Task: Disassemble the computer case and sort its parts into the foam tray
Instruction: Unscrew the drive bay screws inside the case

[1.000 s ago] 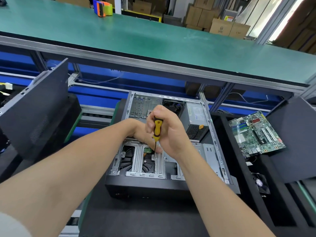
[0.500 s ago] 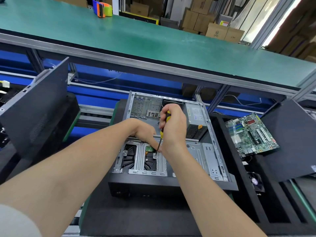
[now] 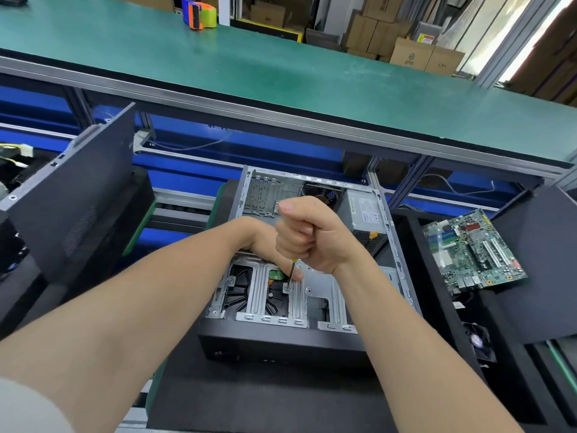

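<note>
Centrally, the computer case [image 3: 281, 345] is lying open on its side. The right hand [image 3: 312, 235] is gripping the screwdriver [image 3: 292, 271] in a closed fist, and the tip is sitting on a screw [image 3: 286, 288] in the metal cage. The left hand [image 3: 265, 242] is reaching behind the fist with one fingertip touching the shaft; its grip cannot be told. A circuit board [image 3: 474, 251] is lying on the foam tray [image 3: 415, 245], right of the case.
</note>
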`<state>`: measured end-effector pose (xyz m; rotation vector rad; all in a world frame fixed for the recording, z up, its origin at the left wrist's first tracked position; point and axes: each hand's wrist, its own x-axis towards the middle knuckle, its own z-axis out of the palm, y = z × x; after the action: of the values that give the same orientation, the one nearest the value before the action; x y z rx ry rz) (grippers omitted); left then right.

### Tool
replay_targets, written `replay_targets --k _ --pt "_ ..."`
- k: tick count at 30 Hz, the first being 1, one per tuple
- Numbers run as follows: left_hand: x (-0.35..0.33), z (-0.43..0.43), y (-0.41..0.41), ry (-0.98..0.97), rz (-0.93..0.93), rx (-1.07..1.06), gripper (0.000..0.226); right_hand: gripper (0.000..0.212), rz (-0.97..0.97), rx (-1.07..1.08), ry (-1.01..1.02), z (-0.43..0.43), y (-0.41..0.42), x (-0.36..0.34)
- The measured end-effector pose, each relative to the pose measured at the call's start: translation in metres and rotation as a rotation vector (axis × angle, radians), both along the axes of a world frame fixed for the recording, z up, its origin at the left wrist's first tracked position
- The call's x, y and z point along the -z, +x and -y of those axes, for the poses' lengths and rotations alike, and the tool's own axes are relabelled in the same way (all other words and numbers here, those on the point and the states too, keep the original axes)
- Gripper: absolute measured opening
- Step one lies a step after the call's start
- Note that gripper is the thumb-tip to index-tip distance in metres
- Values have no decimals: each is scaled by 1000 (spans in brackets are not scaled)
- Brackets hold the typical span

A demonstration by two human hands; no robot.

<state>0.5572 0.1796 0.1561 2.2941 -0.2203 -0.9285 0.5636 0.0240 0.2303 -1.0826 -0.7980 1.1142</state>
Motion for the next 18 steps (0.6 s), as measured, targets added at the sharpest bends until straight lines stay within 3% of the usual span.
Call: replay_targets --k 4,7,11,15,18 --pt "1 -1 0 -18 20 -25 21 39 -78 -124 52 -1 9 1" --pt "-1 3 -2 25 14 -80 57 31 -88 -27 69 -1 12 3" --pt "-2 3 1 35 22 -56 76 34 -8 375 -27 -2 4 10" --pt "-7 5 0 148 20 -52 100 38 288 777 -247 -4 -15 8" --pt "-11 9 -2 174 12 -37 113 35 157 1065 -223 -6 -29 10"
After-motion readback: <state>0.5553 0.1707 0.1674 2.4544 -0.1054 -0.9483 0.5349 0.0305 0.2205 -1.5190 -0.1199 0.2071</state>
